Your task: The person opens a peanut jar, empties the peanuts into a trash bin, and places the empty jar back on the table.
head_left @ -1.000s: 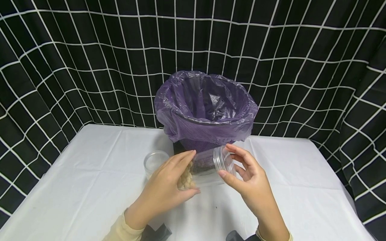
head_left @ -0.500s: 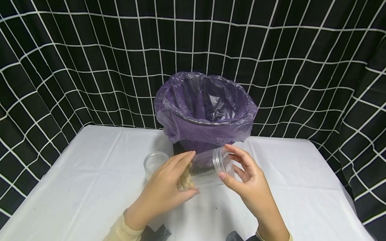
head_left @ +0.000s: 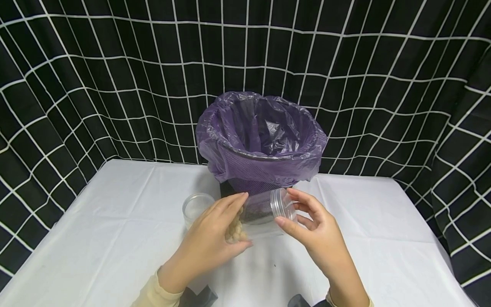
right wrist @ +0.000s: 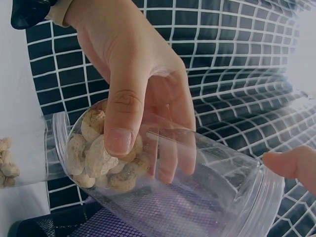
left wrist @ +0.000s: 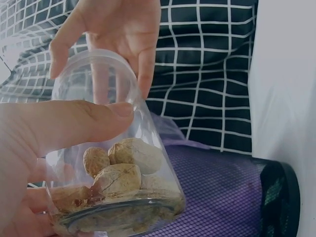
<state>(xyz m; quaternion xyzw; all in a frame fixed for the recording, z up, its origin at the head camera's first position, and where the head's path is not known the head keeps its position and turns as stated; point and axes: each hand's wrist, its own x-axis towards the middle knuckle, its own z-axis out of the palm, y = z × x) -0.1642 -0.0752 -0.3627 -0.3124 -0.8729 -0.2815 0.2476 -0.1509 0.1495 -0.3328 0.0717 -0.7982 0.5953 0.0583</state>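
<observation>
A clear jar (head_left: 258,209) lies on its side in the air, held between both hands. Unshelled peanuts (right wrist: 96,158) are gathered at its base end. Around that end curls my left hand (head_left: 209,236), its thumb pressed along the wall in the left wrist view. My right hand (head_left: 320,232) grips the ridged clear lid (head_left: 281,204) at the other end, thumb below and fingers above. Left of the left hand stands a second clear jar (head_left: 196,207), partly hidden by that hand; in the right wrist view it shows peanuts (right wrist: 7,168) inside.
Behind the hands stands a mesh waste bin lined with a purple bag (head_left: 264,168), its mouth facing up. A white cloth (head_left: 115,238) covers the table. A black curtain with white grid lines (head_left: 153,85) hangs around the back and sides.
The right hand has shifted slightly around the lid: its upper fingers sit a little lower and its thumb a little further left. The left hand and jar stay nearly in place.
</observation>
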